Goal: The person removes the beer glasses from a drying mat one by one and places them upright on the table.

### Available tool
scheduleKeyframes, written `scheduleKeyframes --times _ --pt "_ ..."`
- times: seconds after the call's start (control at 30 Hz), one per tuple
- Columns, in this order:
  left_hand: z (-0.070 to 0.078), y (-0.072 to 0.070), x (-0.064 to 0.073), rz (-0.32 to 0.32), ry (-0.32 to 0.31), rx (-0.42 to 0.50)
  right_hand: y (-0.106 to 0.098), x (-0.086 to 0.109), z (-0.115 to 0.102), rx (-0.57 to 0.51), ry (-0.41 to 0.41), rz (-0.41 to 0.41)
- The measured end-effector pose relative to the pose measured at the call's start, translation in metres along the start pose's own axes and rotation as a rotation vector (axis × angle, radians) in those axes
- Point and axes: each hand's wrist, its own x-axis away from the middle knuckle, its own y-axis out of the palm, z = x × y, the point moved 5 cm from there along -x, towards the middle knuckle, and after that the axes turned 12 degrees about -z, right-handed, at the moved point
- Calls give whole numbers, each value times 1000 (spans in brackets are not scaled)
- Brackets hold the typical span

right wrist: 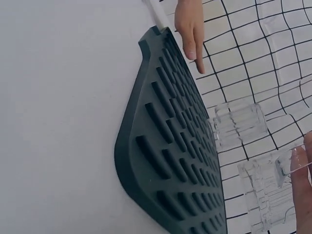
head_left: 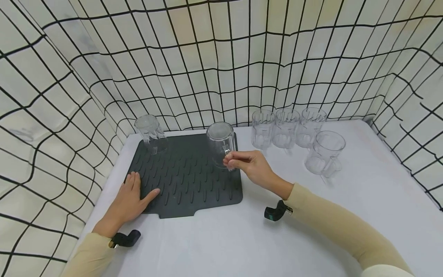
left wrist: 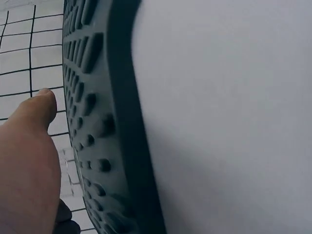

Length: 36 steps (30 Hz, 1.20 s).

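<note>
My right hand [head_left: 254, 167] pinches the handle of a clear glass mug [head_left: 218, 148] over the back right part of a dark ribbed drying mat [head_left: 187, 188]. The mug appears upside down, its base uppermost; whether its rim touches the mat I cannot tell. In the right wrist view, fingertips [right wrist: 300, 168] meet the mug's handle. With fingers straight and thumb spread, my left hand [head_left: 129, 198] rests at the mat's left edge. Another clear glass mug [head_left: 151, 134], apparently inverted too, stands at the mat's back left corner.
Right of the mat, on the white table [head_left: 228, 242], three glass mugs [head_left: 263, 129] stand in a row at the back. One more mug [head_left: 323, 154] stands upright in front of them, handle toward the front right. White walls with a black grid [head_left: 221, 57] surround the table.
</note>
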Motion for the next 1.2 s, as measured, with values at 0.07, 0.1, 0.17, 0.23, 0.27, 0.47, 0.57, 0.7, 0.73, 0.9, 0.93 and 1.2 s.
scheduleKeyframes --times 0.07,0.1,0.17,0.23,0.27,0.47,0.57,0.7,0.73,0.9,0.93,1.2 --pt "8 -3 -1 9 16 -4 -3 4 0 -7 4 4" --pt "12 -4 -1 12 25 -4 -5 6 0 -9 7 6" --pt "19 -7 -1 16 45 0 -8 10 0 -9 17 9" --pt "27 -8 -1 24 64 5 -11 13 0 4 17 12" --pt "30 -8 0 31 76 7 -12 14 -1 12 14 15" --pt "49 -11 -2 62 126 9 -17 21 -8 132 -36 33" --pt "59 -11 -2 65 142 10 -21 24 -15 255 -104 38" --pt "69 -10 -3 70 159 11 -25 28 -24 463 -238 62" --pt "71 -10 -3 73 164 14 -26 28 -26 512 -267 69" --pt "80 -12 -4 97 188 18 -25 28 -32 712 -384 83" --pt "81 -12 -4 104 192 18 -24 28 -33 750 -407 79" --pt "89 -9 -6 121 220 54 -15 27 -32 1056 -508 4"
